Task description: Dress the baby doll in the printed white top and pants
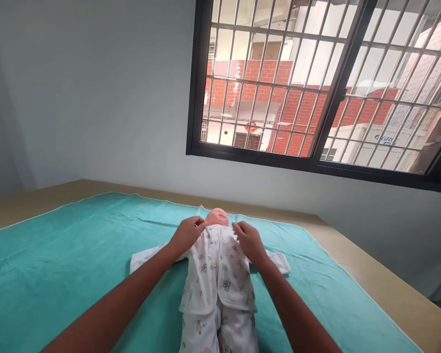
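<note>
A baby doll point(217, 215) lies on its back in the middle, its head toward the wall. It wears a white printed baby jacket point(226, 274) with both sleeves spread outward, and matching trousers point(238, 331). The jacket's front edges meet at the chest and part lower down. At the collar beside the doll's neck, my left hand point(189, 235) is closed, thumb and forefinger pinching the cloth. My right hand point(249, 240) is at the opposite shoulder with its fingers curled against the jacket; its fingertips are partly hidden. My forearms cover parts of both sleeves.
Beneath the doll, a turquoise blanket point(77, 264) with small wrinkles covers most of a wooden surface point(382, 274). A pale wall point(113, 98) rises behind it. Above the surface's far edge is a dark-framed window point(253, 156) with metal bars.
</note>
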The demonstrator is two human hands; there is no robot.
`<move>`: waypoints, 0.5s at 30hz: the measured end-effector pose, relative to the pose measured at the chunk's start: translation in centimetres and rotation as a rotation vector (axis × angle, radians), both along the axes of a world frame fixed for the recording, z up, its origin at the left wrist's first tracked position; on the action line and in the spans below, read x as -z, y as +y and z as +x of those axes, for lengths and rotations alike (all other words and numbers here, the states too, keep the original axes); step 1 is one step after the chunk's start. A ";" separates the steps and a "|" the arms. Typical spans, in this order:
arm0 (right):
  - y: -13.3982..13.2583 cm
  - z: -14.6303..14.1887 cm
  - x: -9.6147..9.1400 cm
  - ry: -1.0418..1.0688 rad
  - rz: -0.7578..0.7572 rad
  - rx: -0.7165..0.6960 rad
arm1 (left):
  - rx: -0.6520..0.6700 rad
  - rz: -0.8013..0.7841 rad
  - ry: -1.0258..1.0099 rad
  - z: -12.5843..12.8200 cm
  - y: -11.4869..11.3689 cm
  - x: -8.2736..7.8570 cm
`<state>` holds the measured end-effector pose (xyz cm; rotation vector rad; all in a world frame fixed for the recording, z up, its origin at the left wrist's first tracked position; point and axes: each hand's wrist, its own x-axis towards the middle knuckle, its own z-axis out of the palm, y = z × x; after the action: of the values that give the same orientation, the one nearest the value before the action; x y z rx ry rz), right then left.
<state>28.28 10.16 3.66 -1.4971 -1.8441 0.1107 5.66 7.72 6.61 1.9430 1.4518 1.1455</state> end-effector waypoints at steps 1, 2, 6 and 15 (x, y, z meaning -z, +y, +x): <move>0.3 -1.4 -0.6 -0.027 -0.039 -0.008 | 0.004 -0.020 0.015 0.3 1.4 0.1; 0.6 -2.6 -1.1 -0.056 -0.076 -0.008 | 0.008 -0.038 0.028 0.6 2.5 0.4; 1.5 -4.8 -1.9 -0.134 -0.176 0.017 | 0.003 -0.040 0.026 1.7 4.2 1.5; 2.7 -3.3 -2.0 0.069 -0.249 -0.071 | 0.069 -0.152 -0.130 1.5 4.4 1.1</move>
<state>25.02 12.84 5.70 -1.5722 -1.8809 0.4345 7.14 12.15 5.51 1.7678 1.3520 1.0762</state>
